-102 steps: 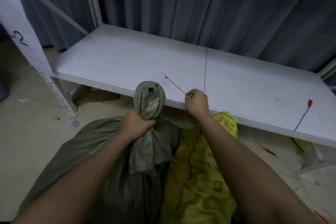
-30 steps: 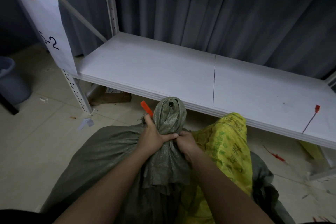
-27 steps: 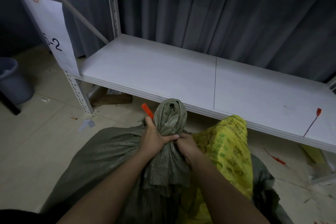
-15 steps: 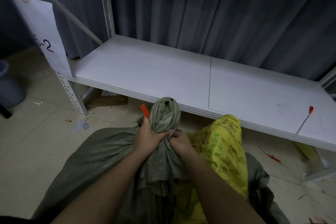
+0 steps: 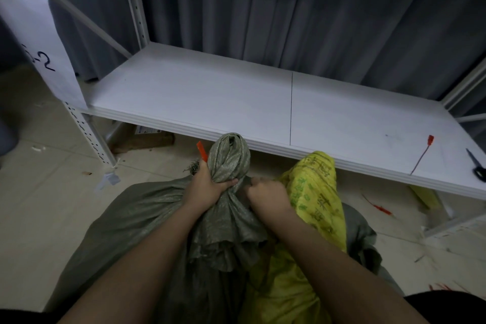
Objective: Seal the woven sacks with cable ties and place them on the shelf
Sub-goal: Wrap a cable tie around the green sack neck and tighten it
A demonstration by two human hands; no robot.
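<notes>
just before the shelf [image 5: 210, 97], left hand [image 5: 203, 189] fingers squeeze the green sack [image 5: 147, 221] neck; right hand [image 5: 267, 196] fisted beside it.

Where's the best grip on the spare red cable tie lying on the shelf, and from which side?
Pinch the spare red cable tie at its square head, the far upper end, coming from above with fingers on either side. The head is the thickest part; the thin tail lies flat on the shelf, offering little to catch. Approach from the front edge, keeping left of the scissors beside it.
</notes>
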